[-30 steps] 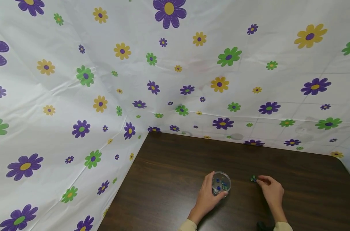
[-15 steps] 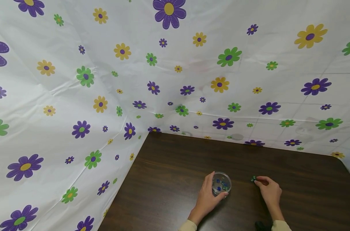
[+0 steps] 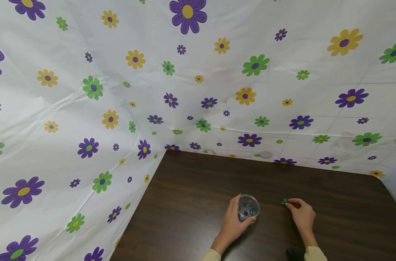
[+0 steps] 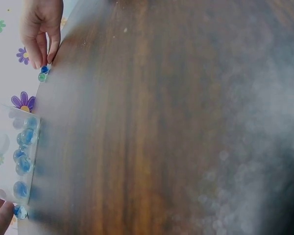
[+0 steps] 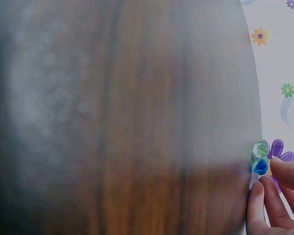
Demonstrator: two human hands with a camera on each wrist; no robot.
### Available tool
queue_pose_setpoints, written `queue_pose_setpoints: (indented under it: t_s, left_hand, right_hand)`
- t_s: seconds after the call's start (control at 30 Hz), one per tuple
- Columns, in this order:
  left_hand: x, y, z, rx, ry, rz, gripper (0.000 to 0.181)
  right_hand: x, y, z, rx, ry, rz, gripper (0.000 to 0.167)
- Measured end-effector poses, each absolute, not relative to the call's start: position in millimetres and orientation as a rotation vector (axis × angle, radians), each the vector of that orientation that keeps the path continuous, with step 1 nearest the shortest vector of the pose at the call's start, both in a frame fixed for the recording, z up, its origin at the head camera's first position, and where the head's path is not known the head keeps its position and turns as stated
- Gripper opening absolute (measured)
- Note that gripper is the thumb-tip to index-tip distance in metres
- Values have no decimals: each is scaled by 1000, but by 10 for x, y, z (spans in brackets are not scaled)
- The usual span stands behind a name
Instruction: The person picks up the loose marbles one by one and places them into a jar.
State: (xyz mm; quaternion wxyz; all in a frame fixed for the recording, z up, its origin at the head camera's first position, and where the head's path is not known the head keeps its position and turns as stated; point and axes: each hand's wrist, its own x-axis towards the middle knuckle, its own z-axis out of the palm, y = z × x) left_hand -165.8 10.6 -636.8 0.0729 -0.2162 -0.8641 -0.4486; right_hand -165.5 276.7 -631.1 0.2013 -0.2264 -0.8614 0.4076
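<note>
My left hand (image 3: 233,224) grips a clear round container (image 3: 249,197) from its left side, thumb at the near edge. Blue and green glass marbles (image 4: 23,164) lie inside it, seen through the wall in the left wrist view. One marble (image 4: 20,211) shows just outside the container wall, beside the fingertips. To the right on the table, my right hand (image 3: 303,216) pinches a blue marble (image 5: 259,166) between thumb and fingertips. A green marble (image 5: 260,149) touches that one. Further marbles may be hidden in this small cluster.
The dark wood-grain table (image 3: 198,188) runs back to a white flower-print sheet (image 3: 185,83) that hangs behind and at the left. A dark object (image 3: 292,255) sits by the right sleeve at the bottom edge.
My right hand has shifted slightly left, its fingertips closer over the small marble cluster. The left hand keeps its grip on the container. The head view has turned a little.
</note>
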Motion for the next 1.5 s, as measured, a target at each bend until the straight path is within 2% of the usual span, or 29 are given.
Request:
queue_pose_setpoints:
  t_s: [1.5]
  left_hand:
    - [-1663, 86, -6369, -660, -2600, -1336, 88]
  right_hand:
    - [-1664, 2734, -6356, -550, -2417, 1137, 8]
